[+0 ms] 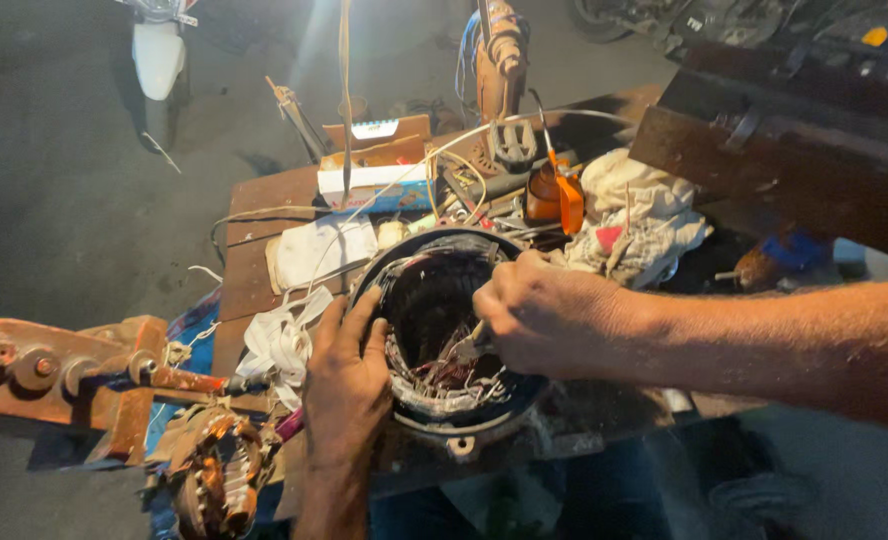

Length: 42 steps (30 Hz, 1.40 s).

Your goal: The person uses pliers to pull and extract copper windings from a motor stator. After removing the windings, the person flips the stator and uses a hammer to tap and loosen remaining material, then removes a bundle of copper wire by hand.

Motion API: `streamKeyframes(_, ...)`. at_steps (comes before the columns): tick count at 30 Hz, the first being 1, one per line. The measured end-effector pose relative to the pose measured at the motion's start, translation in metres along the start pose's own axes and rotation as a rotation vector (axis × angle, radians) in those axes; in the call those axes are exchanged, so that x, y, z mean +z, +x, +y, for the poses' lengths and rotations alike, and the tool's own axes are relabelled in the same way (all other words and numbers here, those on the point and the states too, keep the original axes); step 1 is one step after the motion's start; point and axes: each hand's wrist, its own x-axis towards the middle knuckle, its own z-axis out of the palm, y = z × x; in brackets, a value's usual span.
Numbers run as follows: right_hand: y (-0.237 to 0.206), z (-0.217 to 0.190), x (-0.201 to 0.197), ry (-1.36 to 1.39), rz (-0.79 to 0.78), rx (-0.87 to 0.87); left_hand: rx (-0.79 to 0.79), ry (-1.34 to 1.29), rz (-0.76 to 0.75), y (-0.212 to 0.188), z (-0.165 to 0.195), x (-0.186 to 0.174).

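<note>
The round dark metal motor stator housing [444, 330], set on the cluttered wooden counter [264, 200], is steadied at its rim by the left hand [344, 375]; the right hand [529, 315] is clenched on a thin tool [469, 345] among copper windings [454, 370].

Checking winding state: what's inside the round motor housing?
Inside the motor housing: copper wire windings along the near wall, dark bore above. The right hand covers the right side, hiding what it grips.

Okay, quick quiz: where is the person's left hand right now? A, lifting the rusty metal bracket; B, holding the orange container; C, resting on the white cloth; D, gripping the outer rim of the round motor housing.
D: the left hand grips the outer rim of the motor housing, while the right hand works inside among the copper windings.
</note>
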Motion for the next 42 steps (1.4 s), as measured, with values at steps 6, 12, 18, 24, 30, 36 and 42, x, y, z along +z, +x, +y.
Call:
streamKeyframes(6, 0.003, 0.009, -0.002, 0.195, -0.067, 0.126, 0.006, -0.010, 0.023, 0.001, 0.003, 0.001)
streamKeyframes(12, -0.027, 0.013, -0.002, 0.087, -0.120, 0.150, -0.010, 0.018, -0.006, -0.003, 0.005, 0.001)
streamKeyframes(18, -0.012, 0.007, 0.008, 0.167, 0.131, 0.191, 0.016, 0.023, 0.008, -0.003, 0.008, 0.000)
streamKeyframes(24, 0.009, 0.010, 0.007, 0.215, 0.194, 0.133, -0.051, -0.006, -0.029, -0.003, 0.013, -0.003)
streamKeyframes(30, 0.012, 0.014, 0.022, 0.282, 0.258, 0.040, -0.052, 0.025, -0.026, -0.006, 0.016, -0.004)
streamKeyframes(36, 0.028, 0.032, 0.028, 0.134, 0.397, -0.007, -0.030, 0.037, -0.012, -0.006, 0.013, 0.000)
streamKeyframes(42, 0.055, 0.039, 0.007, -0.261, 0.391, 0.009, -0.028, 0.020, -0.049, -0.006, 0.009, -0.001)
